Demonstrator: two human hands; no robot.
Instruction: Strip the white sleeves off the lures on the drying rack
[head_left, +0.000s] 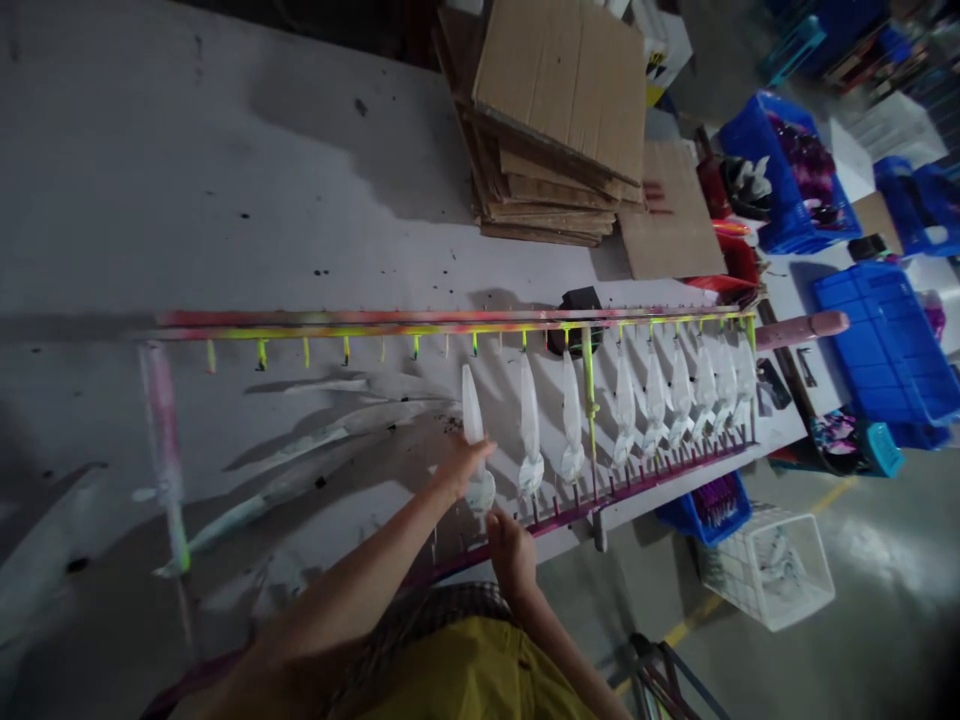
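My left hand (459,470) is closed round a white tapered lure-like piece (471,400), which stands upright with its narrow end up. Just below its lower end, my right hand (511,552) is closed with the fingers curled; whatever they pinch is hidden. The piece is at a long paint-stained rack (360,331), its tip a little below the yellow upper bar. Several matching white pieces (530,425) stand in a row to the right, between the upper bar's pegs and the purple lower bar (555,520).
Several loose white pieces (330,432) lie on the white table (135,180) to the left. Behind the rack is a stack of cardboard (559,90). Blue crates (885,350) stand at the right, and a white basket (802,570) sits on the floor.
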